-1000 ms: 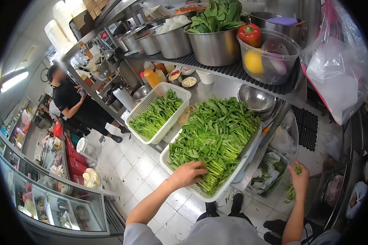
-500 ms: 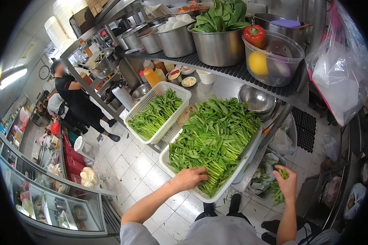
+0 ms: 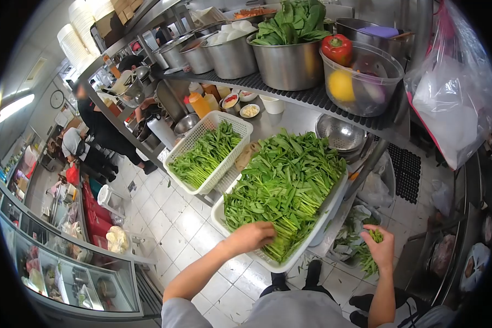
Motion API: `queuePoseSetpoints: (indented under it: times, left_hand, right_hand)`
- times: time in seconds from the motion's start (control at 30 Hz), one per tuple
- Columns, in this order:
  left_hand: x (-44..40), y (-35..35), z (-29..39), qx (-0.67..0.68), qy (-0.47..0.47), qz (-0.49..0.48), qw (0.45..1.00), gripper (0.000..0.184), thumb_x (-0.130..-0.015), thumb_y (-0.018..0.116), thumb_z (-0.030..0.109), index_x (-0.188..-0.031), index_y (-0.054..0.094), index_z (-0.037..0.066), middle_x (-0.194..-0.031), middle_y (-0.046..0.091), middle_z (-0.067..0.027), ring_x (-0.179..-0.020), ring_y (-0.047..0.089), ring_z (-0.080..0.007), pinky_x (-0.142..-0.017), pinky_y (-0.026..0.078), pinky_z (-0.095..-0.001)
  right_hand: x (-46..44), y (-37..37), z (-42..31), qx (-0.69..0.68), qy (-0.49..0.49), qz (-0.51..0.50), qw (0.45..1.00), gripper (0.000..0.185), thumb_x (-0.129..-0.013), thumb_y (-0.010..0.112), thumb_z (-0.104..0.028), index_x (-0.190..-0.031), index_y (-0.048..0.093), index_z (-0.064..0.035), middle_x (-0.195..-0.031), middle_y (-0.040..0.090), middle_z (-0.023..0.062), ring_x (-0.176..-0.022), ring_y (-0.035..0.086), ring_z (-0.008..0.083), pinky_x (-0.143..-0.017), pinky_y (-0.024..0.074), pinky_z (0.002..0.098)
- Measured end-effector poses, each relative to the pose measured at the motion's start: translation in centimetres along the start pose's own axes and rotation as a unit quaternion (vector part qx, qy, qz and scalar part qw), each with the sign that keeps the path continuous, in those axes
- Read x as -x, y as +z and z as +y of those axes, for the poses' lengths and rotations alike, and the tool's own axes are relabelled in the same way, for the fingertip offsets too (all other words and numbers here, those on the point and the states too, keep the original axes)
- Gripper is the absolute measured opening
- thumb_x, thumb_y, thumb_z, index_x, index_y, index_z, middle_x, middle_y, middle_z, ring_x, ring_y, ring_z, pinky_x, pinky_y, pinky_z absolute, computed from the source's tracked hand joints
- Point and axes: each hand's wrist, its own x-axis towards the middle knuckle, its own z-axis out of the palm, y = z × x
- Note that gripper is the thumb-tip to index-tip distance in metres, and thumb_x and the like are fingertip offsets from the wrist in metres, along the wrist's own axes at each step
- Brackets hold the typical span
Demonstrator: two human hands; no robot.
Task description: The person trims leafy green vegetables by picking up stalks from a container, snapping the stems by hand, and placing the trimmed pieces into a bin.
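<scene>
A large white tub (image 3: pixel 217 214) in front of me is heaped with water spinach (image 3: pixel 290 180), leaves toward the back and cut stems toward me. My left hand (image 3: pixel 252 236) is over the tub's near-left edge, its curled fingers closed on stems at the front of the heap. Out to the right, my right hand (image 3: pixel 381 249) grips a small bunch of water spinach (image 3: pixel 369 260), leaves hanging down over a plastic-lined bin (image 3: pixel 347 249) that holds more green scraps. Behind the tub to the left, a white perforated basket (image 3: pixel 224 170) holds more of these greens.
Overhead runs a shelf (image 3: pixel 300 95) with steel pots and a clear tub (image 3: pixel 361 82) of vegetables. A plastic bag (image 3: pixel 448 120) hangs at right. Steel colanders (image 3: pixel 340 133) sit beneath the shelf. People (image 3: pixel 101 117) stand at far left. Leaf bits lie on the tiled floor (image 3: pixel 186 257).
My right hand has shifted slightly, still holding its bunch. The left fingers have moved a little at the stems. The person in black at far left has moved partly behind the shelf post.
</scene>
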Motion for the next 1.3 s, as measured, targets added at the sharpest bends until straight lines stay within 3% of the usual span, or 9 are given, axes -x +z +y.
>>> queuePoseSetpoints:
  times: [0.23, 0.37, 0.5, 0.6, 0.63, 0.73, 0.83, 1.1, 1.3]
  left_hand:
    - [-0.7, -5.0, 1.2, 0.099, -0.050, 0.159, 0.981, 0.027, -0.085, 0.073, 0.009, -0.109, 0.065, 0.001, -0.097, 0.068, -0.0131, -0.087, 0.068, -0.0273, -0.078, 0.054, -0.0343]
    - [-0.7, -7.1, 1.7, 0.117, -0.059, 0.245, 0.961, 0.026, -0.086, 0.072, 0.011, -0.109, 0.066, 0.000, -0.099, 0.069, -0.0103, -0.084, 0.068, -0.0193, -0.076, 0.054, -0.0307]
    - [-1.3, -9.3, 2.3, 0.159, -0.084, 0.282, 0.943, 0.028, -0.086, 0.071, 0.011, -0.113, 0.066, 0.002, -0.104, 0.069, -0.0101, -0.090, 0.068, -0.0210, -0.082, 0.055, -0.0299]
    - [-1.5, -10.3, 3.0, 0.112, 0.001, 0.181, 0.977, 0.032, -0.084, 0.070, 0.006, -0.115, 0.066, 0.003, -0.112, 0.067, -0.0098, -0.100, 0.066, -0.0232, -0.092, 0.052, -0.0335]
    - [-1.5, -9.5, 2.5, 0.092, 0.020, 0.067, 0.993, 0.046, -0.082, 0.071, 0.007, -0.126, 0.060, 0.008, -0.127, 0.060, -0.0137, -0.117, 0.058, -0.0310, -0.102, 0.046, -0.0418]
    - [-1.4, -3.1, 1.7, -0.092, 0.016, -0.076, 0.993, 0.071, -0.077, 0.076, 0.012, -0.141, 0.046, 0.017, -0.140, 0.048, -0.0149, -0.130, 0.045, -0.0356, -0.107, 0.040, -0.0511]
    - [-1.6, 2.8, 0.9, -0.317, 0.018, -0.007, 0.948, 0.092, -0.070, 0.081, 0.019, -0.148, 0.033, 0.026, -0.146, 0.038, -0.0126, -0.134, 0.039, -0.0372, -0.108, 0.037, -0.0563]
    - [-1.2, 1.8, -0.7, -0.198, -0.033, -0.056, 0.978, 0.099, -0.060, 0.087, 0.026, -0.145, 0.035, 0.025, -0.146, 0.036, -0.0128, -0.130, 0.043, -0.0345, -0.104, 0.039, -0.0542]
    - [-2.5, 3.1, 0.4, -0.328, -0.035, -0.074, 0.941, 0.117, -0.053, 0.092, 0.033, -0.151, 0.027, 0.025, -0.152, 0.031, -0.0174, -0.134, 0.038, -0.0382, -0.110, 0.032, -0.0600]
  right_hand:
    - [0.1, -0.4, -0.7, -0.029, 0.015, -0.005, 0.999, 0.019, -0.080, 0.077, -0.009, -0.096, 0.072, 0.0003, -0.081, 0.068, 0.0063, -0.071, 0.057, 0.0104, -0.066, 0.0457, 0.0257]
    - [-0.1, -0.6, -1.3, -0.035, 0.024, -0.022, 0.999, 0.019, -0.080, 0.076, -0.008, -0.097, 0.072, 0.0005, -0.082, 0.068, 0.0040, -0.073, 0.057, 0.0090, -0.067, 0.0456, 0.0245]
    - [-0.4, -0.1, -2.3, -0.053, 0.018, -0.044, 0.997, 0.019, -0.081, 0.075, -0.007, -0.098, 0.072, 0.0011, -0.084, 0.067, 0.0009, -0.074, 0.056, 0.0066, -0.067, 0.0452, 0.0227]
    - [-0.7, 0.6, -3.0, -0.046, -0.002, -0.063, 0.997, 0.019, -0.081, 0.076, -0.007, -0.098, 0.072, 0.0008, -0.082, 0.067, 0.0006, -0.073, 0.055, 0.0063, -0.066, 0.0449, 0.0228]
    - [-0.7, 0.7, -3.2, -0.041, -0.010, -0.070, 0.997, 0.019, -0.081, 0.076, -0.007, -0.098, 0.072, 0.0006, -0.082, 0.067, 0.0005, -0.073, 0.055, 0.0061, -0.066, 0.0448, 0.0228]
    - [-0.8, 0.9, -3.4, -0.021, -0.030, -0.075, 0.997, 0.019, -0.080, 0.076, -0.007, -0.098, 0.073, 0.0001, -0.079, 0.066, 0.0001, -0.071, 0.054, 0.0056, -0.064, 0.0441, 0.0227]
    - [-0.7, 0.9, -3.3, -0.020, 0.001, -0.087, 0.996, 0.019, -0.080, 0.076, -0.008, -0.097, 0.073, -0.0006, -0.078, 0.065, -0.0004, -0.068, 0.052, 0.0055, -0.062, 0.0436, 0.0233]
    - [-0.3, 1.5, -2.7, -0.037, -0.001, -0.084, 0.996, 0.019, -0.081, 0.076, -0.010, -0.099, 0.074, -0.0017, -0.073, 0.062, -0.0022, -0.066, 0.051, 0.0054, -0.060, 0.0419, 0.0236]
    - [0.3, 1.5, -2.7, -0.073, 0.053, -0.116, 0.989, 0.021, -0.082, 0.078, -0.011, -0.099, 0.073, -0.0010, -0.078, 0.068, 0.0001, -0.069, 0.056, 0.0060, -0.065, 0.0468, 0.0239]
